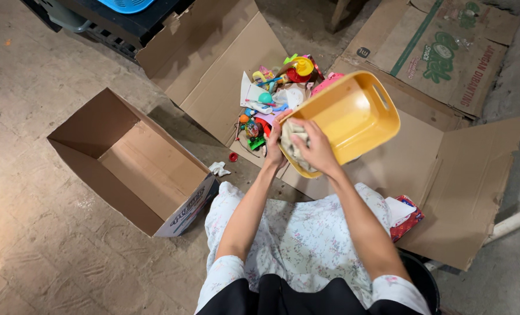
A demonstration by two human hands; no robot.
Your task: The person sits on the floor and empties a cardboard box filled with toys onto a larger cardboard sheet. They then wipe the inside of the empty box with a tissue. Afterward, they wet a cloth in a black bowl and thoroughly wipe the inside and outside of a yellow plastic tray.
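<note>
Over the flattened cardboard (423, 169) beside the toy pile (274, 99), I steady the tilted yellow plastic basket (353, 114) with my left hand (273, 146) while my right hand (315, 150), closed on a rag (295, 147), wipes inside; the far corners likely come next.

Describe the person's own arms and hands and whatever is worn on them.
Both arms are bare from the short sleeves down. The left hand and right hand wear no gloves; no rings, watch or bracelet show. The sleeves are pale with a small floral print, like the garment over the lap.
</note>
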